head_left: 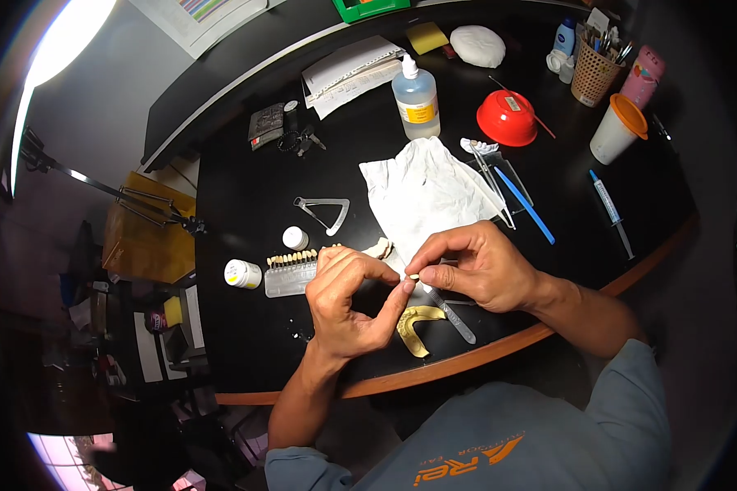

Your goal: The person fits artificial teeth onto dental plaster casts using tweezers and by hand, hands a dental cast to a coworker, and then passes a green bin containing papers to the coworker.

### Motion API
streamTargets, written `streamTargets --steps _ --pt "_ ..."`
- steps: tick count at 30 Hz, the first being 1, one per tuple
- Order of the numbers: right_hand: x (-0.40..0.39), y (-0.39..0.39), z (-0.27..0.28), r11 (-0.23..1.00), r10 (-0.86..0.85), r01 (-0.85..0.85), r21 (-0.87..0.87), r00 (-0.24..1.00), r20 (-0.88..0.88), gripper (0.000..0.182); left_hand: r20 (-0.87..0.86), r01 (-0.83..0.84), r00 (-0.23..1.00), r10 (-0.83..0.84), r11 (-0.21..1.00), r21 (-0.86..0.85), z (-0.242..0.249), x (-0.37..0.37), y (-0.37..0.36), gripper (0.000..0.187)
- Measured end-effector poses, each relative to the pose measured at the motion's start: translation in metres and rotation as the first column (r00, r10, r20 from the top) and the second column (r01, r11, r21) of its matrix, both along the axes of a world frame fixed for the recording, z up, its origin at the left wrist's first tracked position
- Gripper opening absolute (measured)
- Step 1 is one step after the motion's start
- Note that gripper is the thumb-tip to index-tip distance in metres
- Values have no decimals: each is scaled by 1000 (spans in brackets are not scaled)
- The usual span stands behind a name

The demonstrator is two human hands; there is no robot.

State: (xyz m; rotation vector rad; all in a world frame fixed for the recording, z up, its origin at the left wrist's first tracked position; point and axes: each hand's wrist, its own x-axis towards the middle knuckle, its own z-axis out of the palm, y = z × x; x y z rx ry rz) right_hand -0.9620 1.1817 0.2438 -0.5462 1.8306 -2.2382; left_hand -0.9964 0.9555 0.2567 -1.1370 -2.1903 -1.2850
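Observation:
A small tooth-coloured dental piece [415, 277] is pinched between my two hands, too small to make out fully. My left hand [345, 299] is closed, thumb and forefinger tips at its left side. On its other side, the thumb and forefinger of my right hand [485, 266] are closed on it. Just below lies a yellow horseshoe-shaped dental arch model [409, 335], beside a metal knife handle [457, 324]. Behind my left hand a pale dental model [380, 248] is partly hidden. A tooth shade guide [287, 281] stands left of that hand.
A crumpled white cloth [422, 184] spreads beyond my hands. White jars [242, 274], a metal caliper [326, 214], a liquid bottle [416, 102], a red bowl [504, 119], a blue-handled tool [526, 206] and a syringe [610, 209] surround it. The wooden table edge [467, 360] runs in front.

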Motion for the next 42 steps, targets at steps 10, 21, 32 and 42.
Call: streamTargets --steps 10,21,32,42 --pt "-1 0 -2 1000 1 -1 -4 1000 -30 17 -1 7 1000 -7 999 -43 0 0 -1 17" --pt "0 1 -1 1000 11 -11 -3 1000 6 17 -4 -1 1000 1 1000 4 0 -1 2 18" --pt "-1 0 -1 997 -58 58 41 998 5 16 293 120 953 -84 987 -107 4 -3 -19 15" --pt "0 5 6 981 -181 174 81 979 89 15 512 354 856 -76 808 -471 19 -13 -43 49"
